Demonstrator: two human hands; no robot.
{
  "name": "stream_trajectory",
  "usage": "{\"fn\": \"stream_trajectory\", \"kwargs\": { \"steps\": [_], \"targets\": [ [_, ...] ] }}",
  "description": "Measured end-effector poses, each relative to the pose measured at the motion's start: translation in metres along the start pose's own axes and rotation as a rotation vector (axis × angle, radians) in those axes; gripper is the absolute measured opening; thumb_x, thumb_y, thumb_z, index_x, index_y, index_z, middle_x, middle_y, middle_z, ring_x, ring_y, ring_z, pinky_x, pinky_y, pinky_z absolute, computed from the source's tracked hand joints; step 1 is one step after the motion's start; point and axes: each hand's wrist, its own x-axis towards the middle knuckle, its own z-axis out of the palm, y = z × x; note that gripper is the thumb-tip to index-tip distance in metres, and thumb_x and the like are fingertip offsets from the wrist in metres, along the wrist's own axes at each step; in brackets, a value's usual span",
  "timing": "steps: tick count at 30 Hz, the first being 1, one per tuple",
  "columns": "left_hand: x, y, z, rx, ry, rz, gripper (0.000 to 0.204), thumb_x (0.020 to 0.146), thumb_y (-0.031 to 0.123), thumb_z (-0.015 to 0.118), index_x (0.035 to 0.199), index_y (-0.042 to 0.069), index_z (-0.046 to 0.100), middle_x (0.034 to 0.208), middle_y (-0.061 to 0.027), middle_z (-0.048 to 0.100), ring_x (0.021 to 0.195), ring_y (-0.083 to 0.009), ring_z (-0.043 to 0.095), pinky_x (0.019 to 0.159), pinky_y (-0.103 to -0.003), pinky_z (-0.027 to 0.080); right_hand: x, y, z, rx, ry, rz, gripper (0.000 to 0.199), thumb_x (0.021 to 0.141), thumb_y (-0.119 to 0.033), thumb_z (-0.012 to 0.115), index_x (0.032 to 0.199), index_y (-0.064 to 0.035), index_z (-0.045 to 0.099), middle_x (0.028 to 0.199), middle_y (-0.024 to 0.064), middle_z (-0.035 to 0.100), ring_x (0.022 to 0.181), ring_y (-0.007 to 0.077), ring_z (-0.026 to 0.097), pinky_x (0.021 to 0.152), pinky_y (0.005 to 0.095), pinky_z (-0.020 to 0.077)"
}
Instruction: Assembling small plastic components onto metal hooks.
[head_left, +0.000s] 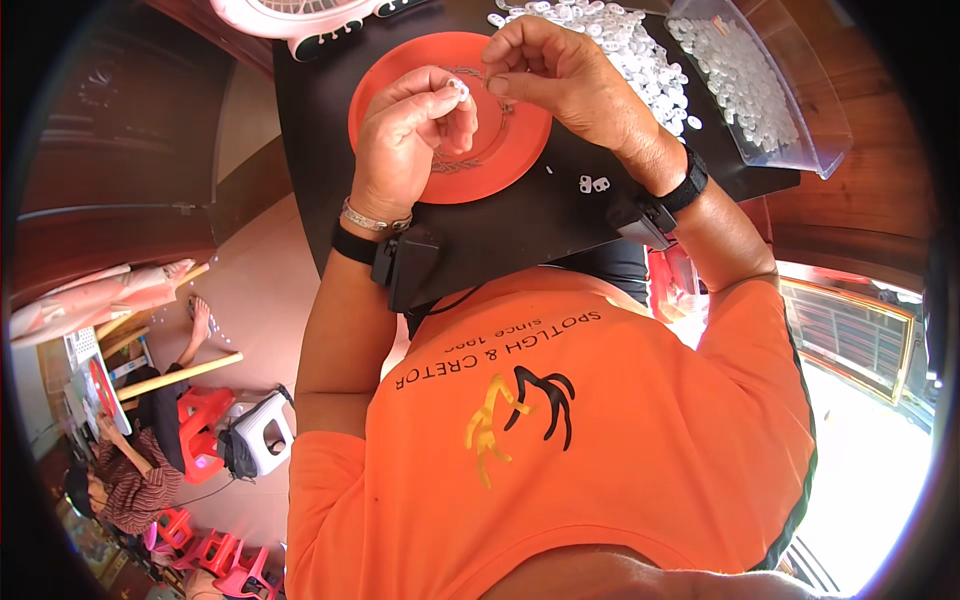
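Note:
My left hand [408,125] is closed in a pinch above a round orange-red plate [385,75]. Between its thumb and forefinger sits a small white plastic piece [459,88]. Just to the right, my right hand [565,80] has its thumb and forefinger drawn together near the plate's right rim. Whatever it pinches is too small to make out. Thin grey metal bits [458,163] lie scattered on the plate, partly hidden by both hands. A loose heap of white plastic pieces [640,60] spreads on the black table beyond my right hand.
A clear plastic bin [800,120] of whitish translucent pieces stands at the table's right. Two white pieces [593,184] lie on the black tabletop [500,235]. A pink-and-white fan [300,20] stands at the far left. Another person [140,485] sits at lower left near stools [205,425].

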Motion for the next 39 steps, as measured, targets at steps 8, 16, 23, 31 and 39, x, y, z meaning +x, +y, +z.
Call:
{"fn": "stream_trajectory", "kwargs": {
  "steps": [8,16,23,31,39],
  "targets": [
    [-0.002,0.005,0.011,0.447,0.178,-0.087,0.017,0.089,0.016,0.049,0.084,0.002,0.058,0.066,-0.0005,0.052,0.054,-0.0063,0.043,0.05,-0.02,0.033,0.0,0.007,-0.007,0.232,-0.008,0.052,0.021,0.087,0.0,0.06,0.107,-0.0006,0.055,0.09,0.0046,0.062,0.082,0.0102,0.061,0.075,0.0248,0.0502],
    [0.0,-0.003,0.013,0.463,0.126,-0.07,0.018,0.087,0.018,0.052,0.076,0.005,0.055,0.064,0.0008,0.052,0.055,-0.0054,0.045,0.048,-0.02,0.035,0.002,0.005,-0.005,0.065,-0.085,0.024,0.02,0.086,0.0,0.059,0.106,-0.0008,0.058,0.092,0.0036,0.062,0.086,0.0094,0.059,0.079,0.024,0.0485],
    [0.0,-0.005,0.012,0.493,0.074,-0.1,0.016,0.088,0.018,0.052,0.079,0.005,0.055,0.065,0.0025,0.049,0.056,-0.0042,0.042,0.049,-0.019,0.034,0.001,0.005,-0.005,0.06,-0.152,0.004,0.019,0.086,0.0,0.059,0.105,-0.0004,0.058,0.093,0.0019,0.061,0.089,0.0088,0.058,0.084,0.0236,0.0467],
    [0.0,-0.004,0.012,0.527,0.041,-0.124,0.015,0.088,0.018,0.053,0.079,0.005,0.056,0.064,0.0036,0.047,0.056,-0.0035,0.039,0.048,-0.019,0.033,-0.001,0.003,-0.006,0.07,-0.185,-0.023,0.017,0.087,0.001,0.057,0.104,-0.0004,0.058,0.092,0.0024,0.061,0.088,0.009,0.058,0.082,0.0236,0.0465],
    [-0.001,-0.004,0.013,0.515,0.072,-0.128,0.016,0.089,0.018,0.053,0.08,0.006,0.056,0.064,0.0039,0.047,0.056,-0.0034,0.039,0.048,-0.019,0.033,-0.001,-0.006,-0.008,0.098,-0.172,0.025,0.017,0.087,0.001,0.057,0.103,-0.0002,0.058,0.092,0.0022,0.061,0.088,0.0093,0.058,0.082,0.024,0.0467]
  ]
}}
